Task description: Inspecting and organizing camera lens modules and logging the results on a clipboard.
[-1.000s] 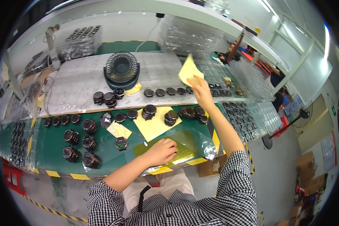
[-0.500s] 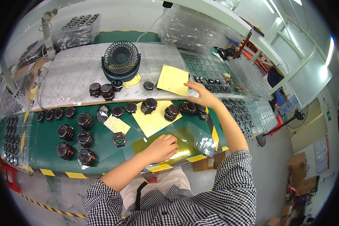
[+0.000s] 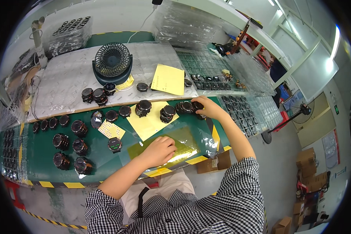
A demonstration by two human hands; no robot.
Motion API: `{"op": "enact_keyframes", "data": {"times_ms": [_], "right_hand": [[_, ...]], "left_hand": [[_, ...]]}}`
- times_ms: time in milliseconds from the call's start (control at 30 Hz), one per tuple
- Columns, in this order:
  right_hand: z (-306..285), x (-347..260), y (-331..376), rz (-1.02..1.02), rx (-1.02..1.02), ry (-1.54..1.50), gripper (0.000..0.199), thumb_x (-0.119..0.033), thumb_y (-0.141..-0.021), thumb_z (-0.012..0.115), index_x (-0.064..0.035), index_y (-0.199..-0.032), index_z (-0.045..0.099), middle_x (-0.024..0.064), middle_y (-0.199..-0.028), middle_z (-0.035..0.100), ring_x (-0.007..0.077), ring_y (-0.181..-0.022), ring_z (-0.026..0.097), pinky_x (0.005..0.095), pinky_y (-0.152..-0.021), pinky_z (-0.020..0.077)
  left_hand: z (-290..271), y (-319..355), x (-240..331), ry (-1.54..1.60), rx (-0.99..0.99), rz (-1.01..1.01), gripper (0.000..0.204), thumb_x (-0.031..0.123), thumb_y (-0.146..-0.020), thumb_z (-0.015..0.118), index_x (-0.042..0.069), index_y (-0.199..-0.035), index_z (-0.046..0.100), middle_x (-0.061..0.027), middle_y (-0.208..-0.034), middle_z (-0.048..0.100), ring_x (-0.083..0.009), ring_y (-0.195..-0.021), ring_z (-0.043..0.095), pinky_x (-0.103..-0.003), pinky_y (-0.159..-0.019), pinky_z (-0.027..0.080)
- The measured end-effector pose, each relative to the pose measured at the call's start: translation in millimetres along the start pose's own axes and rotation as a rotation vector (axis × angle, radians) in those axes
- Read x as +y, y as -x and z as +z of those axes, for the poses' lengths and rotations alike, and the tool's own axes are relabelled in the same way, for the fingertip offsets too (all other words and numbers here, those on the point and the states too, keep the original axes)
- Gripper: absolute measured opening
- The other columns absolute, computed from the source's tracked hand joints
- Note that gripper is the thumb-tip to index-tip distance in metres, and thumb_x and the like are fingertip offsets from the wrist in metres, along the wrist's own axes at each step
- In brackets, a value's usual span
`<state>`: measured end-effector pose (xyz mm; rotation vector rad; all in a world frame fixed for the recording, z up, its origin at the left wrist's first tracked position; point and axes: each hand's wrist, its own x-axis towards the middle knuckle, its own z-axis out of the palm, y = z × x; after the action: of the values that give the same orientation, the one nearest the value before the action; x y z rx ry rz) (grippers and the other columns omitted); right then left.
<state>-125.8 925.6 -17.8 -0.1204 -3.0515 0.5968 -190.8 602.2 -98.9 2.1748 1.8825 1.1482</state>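
Observation:
My right hand [image 3: 210, 108] has its fingers closed round the edge of a dark round watch [image 3: 197, 106] at the right end of a row of watch stacks. Left of it stand more stacked watches [image 3: 185, 106] and another watch stack [image 3: 167, 113] on a yellow paper sheet [image 3: 144, 126]. Near the table's front edge, my left hand [image 3: 158, 151] rests with curled fingers over a transparent yellow film [image 3: 185, 144]; nothing shows in it. A single watch with a lit face [image 3: 114, 144] lies left of that hand.
Several watch stacks [image 3: 80, 146] stand on the green mat at left. A second yellow sheet [image 3: 167, 79] lies on the raised white surface, beside a dark desk fan [image 3: 112, 62]. Clear trays of watches [image 3: 238, 113] sit at right. A dotted sticker sheet [image 3: 111, 129] lies mid-table.
My right hand has left the upper yellow sheet and come down to the watches at the row's right end. The view has shifted slightly. My left hand stays over the film.

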Motion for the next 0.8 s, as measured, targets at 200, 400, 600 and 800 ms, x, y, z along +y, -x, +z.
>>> {"op": "enact_keyframes", "data": {"times_ms": [200,400,600,800], "right_hand": [[2,1,-7,0.036,-0.051,0.029,0.060,-0.006,-0.070,0.077,-0.0111,-0.126,0.055,0.0154,-0.119,0.055,0.0339,-0.110,0.057,0.0383,-0.095,0.0474],[2,-2,-18,-0.021,-0.088,0.076,0.068,-0.008,-0.065,0.079,-0.0106,-0.128,0.054,0.0168,-0.121,0.055,0.0349,-0.112,0.055,0.0385,-0.097,0.0459],[-27,-63,13,0.032,0.067,0.127,0.074,-0.009,-0.070,0.079,-0.0037,-0.136,0.046,0.0168,-0.143,0.043,0.0340,-0.132,0.042,0.0384,-0.110,0.0344],[5,-133,22,-0.202,0.096,0.025,0.064,-0.008,-0.073,0.077,-0.0056,-0.132,0.052,0.0171,-0.133,0.053,0.0340,-0.126,0.049,0.0393,-0.104,0.0408]], "left_hand": [[2,0,-1,0.002,0.003,0.000,0.013,0.014,-0.083,0.064,0.007,-0.094,0.064,-0.0079,-0.100,0.057,-0.0265,-0.101,0.055,-0.039,-0.088,0.044],[4,7,-5,-0.005,0.008,-0.011,0.016,0.015,-0.082,0.065,0.006,-0.096,0.064,-0.0084,-0.102,0.057,-0.0268,-0.102,0.055,-0.039,-0.091,0.044],[18,6,-10,-0.048,0.055,0.074,0.013,0.016,-0.083,0.064,0.007,-0.093,0.064,-0.0087,-0.099,0.055,-0.0266,-0.099,0.054,-0.039,-0.086,0.043],[17,9,-8,-0.087,0.035,0.066,0.012,0.014,-0.082,0.063,0.008,-0.092,0.064,-0.0075,-0.097,0.056,-0.0259,-0.095,0.054,-0.038,-0.083,0.044]]}}
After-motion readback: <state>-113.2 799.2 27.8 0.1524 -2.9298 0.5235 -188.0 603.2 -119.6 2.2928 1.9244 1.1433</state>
